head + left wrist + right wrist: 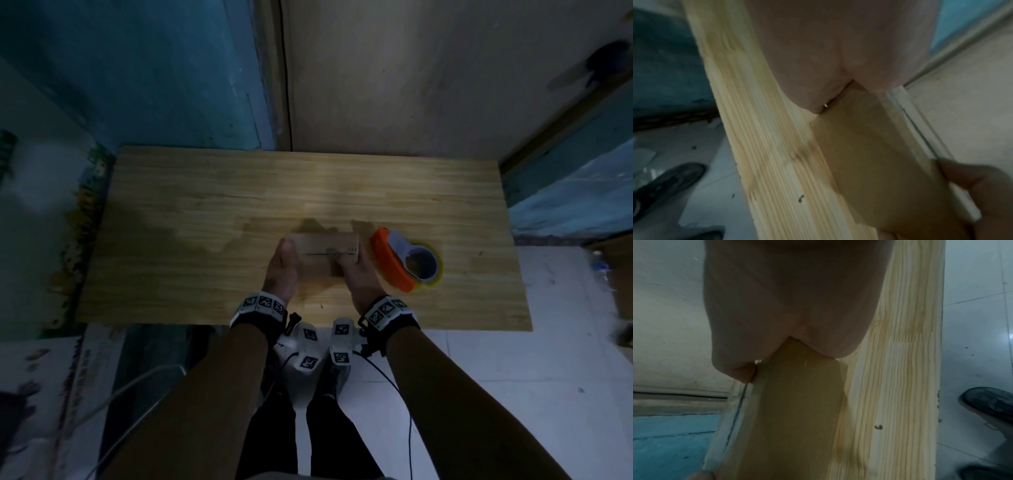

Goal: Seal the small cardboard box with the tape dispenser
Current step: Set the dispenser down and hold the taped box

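Both hands clasp the small brown cardboard box (325,251) at lower centre of the head view: the left hand (281,270) cups its left end, thumb up, and the right hand (358,277) grips its right end. The box rests on the pale wooden tabletop (205,205), its top seam showing. Just right of it lies the orange-and-grey tape dispenser (404,262)

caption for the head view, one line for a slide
Both hands, left and right, hold the small cardboard box beside the orange tape dispenser.
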Demonstrator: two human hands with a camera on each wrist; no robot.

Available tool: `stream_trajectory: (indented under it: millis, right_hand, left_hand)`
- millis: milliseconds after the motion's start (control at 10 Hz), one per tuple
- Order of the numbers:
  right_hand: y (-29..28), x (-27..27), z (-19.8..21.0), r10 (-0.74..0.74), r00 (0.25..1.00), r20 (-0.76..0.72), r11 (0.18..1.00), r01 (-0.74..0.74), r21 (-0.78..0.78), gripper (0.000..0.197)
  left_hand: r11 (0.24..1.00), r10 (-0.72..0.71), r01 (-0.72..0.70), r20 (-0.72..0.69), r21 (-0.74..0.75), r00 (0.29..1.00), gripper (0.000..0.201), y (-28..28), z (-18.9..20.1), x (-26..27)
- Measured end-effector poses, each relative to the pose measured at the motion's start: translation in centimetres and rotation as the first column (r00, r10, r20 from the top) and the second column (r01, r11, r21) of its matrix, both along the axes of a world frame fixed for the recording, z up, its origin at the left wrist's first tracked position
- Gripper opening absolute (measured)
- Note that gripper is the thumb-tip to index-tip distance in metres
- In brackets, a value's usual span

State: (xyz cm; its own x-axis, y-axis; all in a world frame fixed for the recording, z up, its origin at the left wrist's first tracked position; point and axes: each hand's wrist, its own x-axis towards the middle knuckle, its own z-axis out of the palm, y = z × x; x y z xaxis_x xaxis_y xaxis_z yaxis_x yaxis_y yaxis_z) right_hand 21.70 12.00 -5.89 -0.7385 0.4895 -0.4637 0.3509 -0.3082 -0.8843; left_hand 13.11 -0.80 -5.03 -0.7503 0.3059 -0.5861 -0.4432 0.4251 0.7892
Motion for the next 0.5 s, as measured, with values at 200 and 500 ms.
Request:
stream_trajectory:
  millis: [200,500]
  right_hand:
    - [0.0,-0.4,-0.6,-0.05,0.997,0.061,0.998,0.053,-0.039,0.047]
    - [0.4,0.5,2.6,0.147,0.986,0.079,0.938,-0.165,0.305,0.045]
  left_hand:
    - [1.0,0.025,-0.025,0.051,-0.007,0.998,0.073,0.0,-1.3,-0.1]
    - [0.979,-0.089,0.064,-0.122,-0.192,0.989,0.058,-0.4,0.7,-1.5]
